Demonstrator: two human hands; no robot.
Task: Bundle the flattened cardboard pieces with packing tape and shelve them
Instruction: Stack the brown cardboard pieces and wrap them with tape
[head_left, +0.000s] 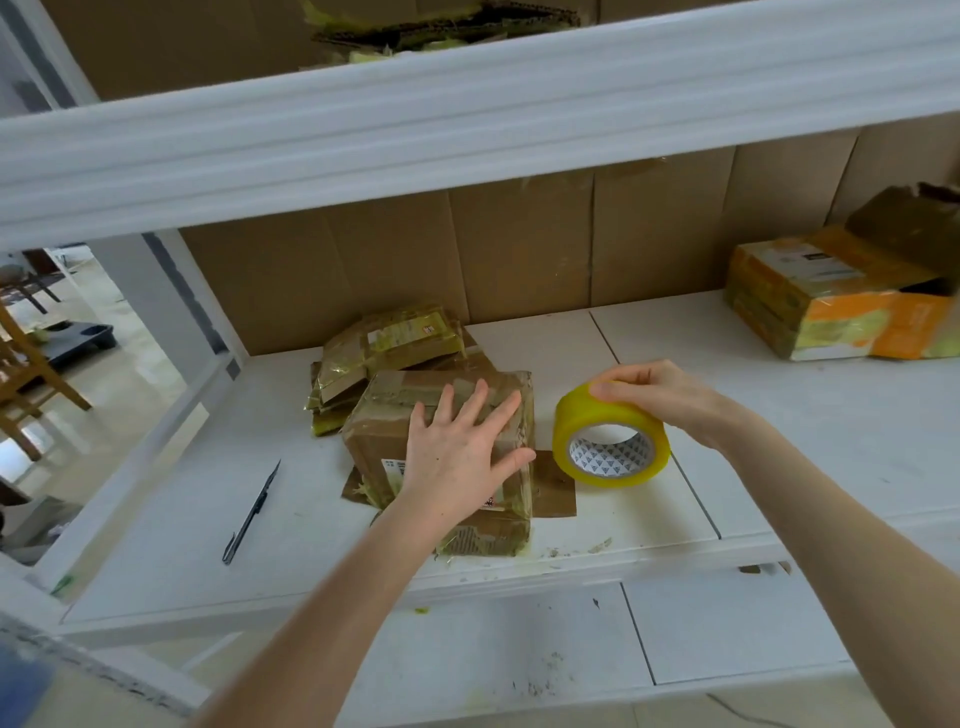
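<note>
Already wrapped in tape, the cardboard bundle (441, 452) lies on the white shelf (779, 415) under the flat, spread left hand (462, 457). The right hand (654, 395) pinches the yellow tape roll (610, 441) just beside it. Stiff, light, probably slick — best gripped by opposite edges.

A slim black utility knife (253, 512) lies on the white shelf (171, 545) near its left end, blade end pointing away toward the back. Brown board panels (519, 249) line the rear of the shelving. Through the open left side, a pale glossy floor (130, 374) shows, with a wooden chair (31, 374) standing on it and a dark plastic tray (83, 340) lying just beyond the chair. A thin cable (748, 714) runs across the floor at the bottom edge.
</note>
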